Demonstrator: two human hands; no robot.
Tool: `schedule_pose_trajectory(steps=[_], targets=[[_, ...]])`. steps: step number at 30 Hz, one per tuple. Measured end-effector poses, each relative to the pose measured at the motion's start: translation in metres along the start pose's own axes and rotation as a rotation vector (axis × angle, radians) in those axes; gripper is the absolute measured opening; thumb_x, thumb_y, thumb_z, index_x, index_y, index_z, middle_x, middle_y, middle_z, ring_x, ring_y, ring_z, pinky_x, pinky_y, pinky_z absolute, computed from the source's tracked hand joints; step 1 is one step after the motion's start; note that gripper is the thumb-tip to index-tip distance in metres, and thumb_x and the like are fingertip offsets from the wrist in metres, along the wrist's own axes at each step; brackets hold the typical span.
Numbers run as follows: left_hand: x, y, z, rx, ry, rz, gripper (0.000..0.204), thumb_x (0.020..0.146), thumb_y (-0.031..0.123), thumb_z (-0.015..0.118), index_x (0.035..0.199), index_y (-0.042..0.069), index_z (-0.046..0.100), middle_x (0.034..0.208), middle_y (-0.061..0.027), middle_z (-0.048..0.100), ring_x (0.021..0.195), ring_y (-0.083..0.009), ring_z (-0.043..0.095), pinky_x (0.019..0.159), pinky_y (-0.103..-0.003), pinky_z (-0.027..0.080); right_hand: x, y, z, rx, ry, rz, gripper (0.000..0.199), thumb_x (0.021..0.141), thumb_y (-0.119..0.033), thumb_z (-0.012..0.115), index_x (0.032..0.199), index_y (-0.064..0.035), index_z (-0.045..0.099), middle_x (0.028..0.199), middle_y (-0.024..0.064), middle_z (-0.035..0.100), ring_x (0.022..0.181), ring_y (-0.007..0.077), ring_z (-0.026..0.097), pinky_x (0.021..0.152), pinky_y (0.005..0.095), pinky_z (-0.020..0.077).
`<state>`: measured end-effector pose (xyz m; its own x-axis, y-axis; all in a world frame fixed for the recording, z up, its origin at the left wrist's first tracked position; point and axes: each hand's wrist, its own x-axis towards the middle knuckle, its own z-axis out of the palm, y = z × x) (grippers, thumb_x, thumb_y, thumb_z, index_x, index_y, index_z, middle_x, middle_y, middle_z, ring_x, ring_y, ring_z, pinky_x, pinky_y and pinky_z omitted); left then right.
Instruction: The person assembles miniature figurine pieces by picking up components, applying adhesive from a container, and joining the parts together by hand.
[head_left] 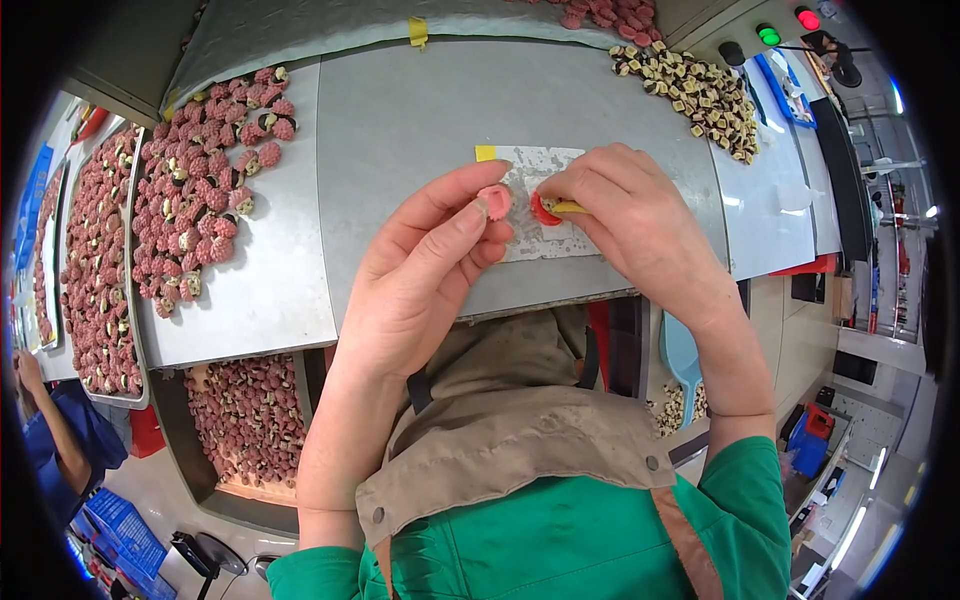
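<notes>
My left hand (432, 240) pinches a small round pink piece (496, 201) between thumb and fingers, its flat face turned up. To its right, my right hand (625, 205) is closed, its fingertips pointing down over a small round red object (543, 209). A thin yellow thing (568, 207) shows at those fingertips; its kind is partly hidden by the fingers. Both hands are above a white, stained sheet (545, 248) with a yellow corner, lying on the grey metal table (400, 110).
Bumpy pink pieces with dark and cream parts (200, 195) lie at left, more in a tray (103, 270) and an open drawer (246, 420). Small cream-and-dark pieces (695, 95) are heaped at far right. A blue scoop (684, 365) sits below right. Another person's arm (60, 435) shows far left.
</notes>
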<state>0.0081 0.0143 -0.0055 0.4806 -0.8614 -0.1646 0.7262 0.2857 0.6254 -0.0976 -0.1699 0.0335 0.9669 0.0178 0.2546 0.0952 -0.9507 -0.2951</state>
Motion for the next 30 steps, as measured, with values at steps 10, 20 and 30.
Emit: schedule_pose_trajectory(steps=[10, 20, 30], targets=[[-0.002, 0.002, 0.003, -0.009, 0.034, 0.001, 0.037, 0.097, 0.016, 0.053, 0.130, 0.001, 0.048, 0.112, -0.0059, 0.061, 0.095, -0.0108, 0.059, 0.086, -0.026, 0.048, -0.003, 0.002, -0.008, 0.126, -0.060, 0.071, 0.020, 0.078, 0.001, 0.063, 0.098, -0.0043, 0.062, 0.093, 0.0091, 0.060, 0.085, 0.0255, 0.058, 0.077, 0.0357, 0.0465], [-0.001, 0.003, 0.008, -0.044, 0.018, -0.008, 0.033, 0.096, 0.018, 0.056, 0.125, 0.001, 0.052, 0.107, -0.0038, 0.061, 0.096, -0.0106, 0.058, 0.086, -0.026, 0.047, 0.009, -0.022, -0.006, 0.548, 0.239, 0.058, 0.021, 0.082, 0.000, 0.063, 0.103, -0.0022, 0.060, 0.098, 0.0099, 0.060, 0.086, 0.0216, 0.060, 0.074, 0.0315, 0.0501], [0.002, -0.003, 0.013, -0.010, 0.015, 0.058, 0.028, 0.095, 0.014, 0.057, 0.121, 0.002, 0.055, 0.110, -0.0050, 0.060, 0.100, -0.0105, 0.056, 0.089, -0.027, 0.045, 0.009, -0.029, 0.014, 0.420, 0.369, -0.022, 0.025, 0.080, 0.000, 0.067, 0.102, -0.0037, 0.058, 0.095, 0.0099, 0.060, 0.083, 0.0217, 0.059, 0.069, 0.0303, 0.0504]])
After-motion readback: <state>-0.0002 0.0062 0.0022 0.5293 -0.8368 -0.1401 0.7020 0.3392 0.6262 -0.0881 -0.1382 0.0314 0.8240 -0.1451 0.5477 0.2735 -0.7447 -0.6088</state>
